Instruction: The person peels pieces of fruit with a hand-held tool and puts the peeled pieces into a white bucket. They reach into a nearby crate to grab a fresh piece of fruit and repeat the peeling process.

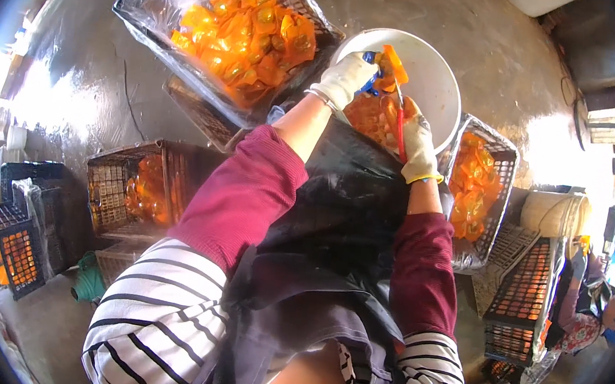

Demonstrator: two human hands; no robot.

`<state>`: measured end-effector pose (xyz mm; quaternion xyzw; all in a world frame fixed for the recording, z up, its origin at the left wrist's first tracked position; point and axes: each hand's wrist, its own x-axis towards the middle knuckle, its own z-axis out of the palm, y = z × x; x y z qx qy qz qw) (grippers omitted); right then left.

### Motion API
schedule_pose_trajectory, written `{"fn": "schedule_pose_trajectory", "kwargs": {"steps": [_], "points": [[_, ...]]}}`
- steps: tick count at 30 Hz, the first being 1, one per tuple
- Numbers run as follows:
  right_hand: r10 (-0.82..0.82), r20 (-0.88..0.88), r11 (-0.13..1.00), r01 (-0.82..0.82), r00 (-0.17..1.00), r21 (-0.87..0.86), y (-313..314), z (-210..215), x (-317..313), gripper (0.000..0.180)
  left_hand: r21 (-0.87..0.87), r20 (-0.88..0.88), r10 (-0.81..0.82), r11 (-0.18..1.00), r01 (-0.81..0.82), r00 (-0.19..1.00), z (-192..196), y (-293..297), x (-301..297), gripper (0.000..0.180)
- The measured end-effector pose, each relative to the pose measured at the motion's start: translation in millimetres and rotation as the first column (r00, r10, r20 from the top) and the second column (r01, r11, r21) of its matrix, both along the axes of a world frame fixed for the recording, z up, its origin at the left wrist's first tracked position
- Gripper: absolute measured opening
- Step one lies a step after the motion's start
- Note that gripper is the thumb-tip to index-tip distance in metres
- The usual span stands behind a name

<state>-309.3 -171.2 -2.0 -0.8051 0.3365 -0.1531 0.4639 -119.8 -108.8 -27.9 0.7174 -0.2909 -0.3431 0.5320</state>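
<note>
My left hand (346, 79) wears a white glove, and its fingers close around a bright orange piece (394, 65). Something blue (368, 72) shows at those fingers; I cannot tell whether it is a glove coating or a separate thing. In my right hand (419, 151), gloved in white with a yellow cuff, is a red-handled knife (401, 132). Its thin metal blade points up at the orange piece. Both hands are over a white bucket (448, 80) that holds orange-red pieces (371, 118).
A plastic-lined crate (142, 28) of shiny orange pieces stands at the far left of the bucket. Another lined crate (506, 170) is right of it. A tipped crate (109, 191) lies left. Stacked crates (520, 286) and another person (580, 318) are at the right.
</note>
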Motion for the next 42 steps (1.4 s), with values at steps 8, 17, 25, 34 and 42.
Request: {"fn": "schedule_pose_trajectory", "kwargs": {"steps": [8,17,25,34,42], "points": [[0.032,0.144,0.858,-0.101,0.989,0.504,13,5,15,0.034,0.107,0.119,-0.004,0.994,-0.009,0.993,9,6,1,0.033],[-0.012,0.03,0.831,-0.007,0.999,0.556,8,4,12,0.033,0.022,0.153,0.13,0.991,-0.135,0.98,21,15,-7,0.036],[0.024,0.027,0.8,-0.036,0.999,0.599,14,19,7,0.035,0.216,0.296,-0.002,0.974,-0.065,0.955,57,28,-10,0.038],[-0.153,0.185,0.741,-0.011,0.971,0.671,13,9,1,0.039,0.284,0.538,-0.071,0.954,-0.101,0.84,84,29,-19,0.03],[-0.106,0.191,0.736,-0.053,0.976,0.675,12,26,7,0.037,-0.434,-0.658,-0.084,0.854,-0.286,0.749,74,18,-37,0.041]]}}
